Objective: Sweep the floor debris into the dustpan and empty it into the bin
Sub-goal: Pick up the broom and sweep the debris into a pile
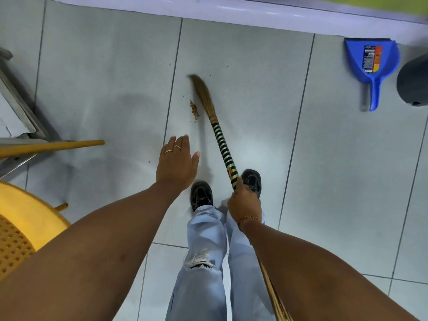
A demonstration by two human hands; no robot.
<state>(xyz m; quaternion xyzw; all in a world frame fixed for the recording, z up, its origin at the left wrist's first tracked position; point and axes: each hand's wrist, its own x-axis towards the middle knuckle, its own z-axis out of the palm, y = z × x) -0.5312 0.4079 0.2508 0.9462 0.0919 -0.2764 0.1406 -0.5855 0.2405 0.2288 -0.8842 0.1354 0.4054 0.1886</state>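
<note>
Debris pile (194,109) is sitting at the broom's (209,110) 9 o'clock; right hand (244,200) is gripping the handle, left hand (177,162) is hanging open. Dustpan (371,63) is lying well apart at 2 o'clock, so long strokes are risking scatter.

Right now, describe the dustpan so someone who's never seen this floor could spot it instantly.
Look along the white wall base at the top of the view and follow it to the right. The dustpan lies on the grey tiles just below it, beside a dark round bin at the right edge. It is the only bright blue thing in view, with a printed label inside and its handle pointing toward the person.
</note>
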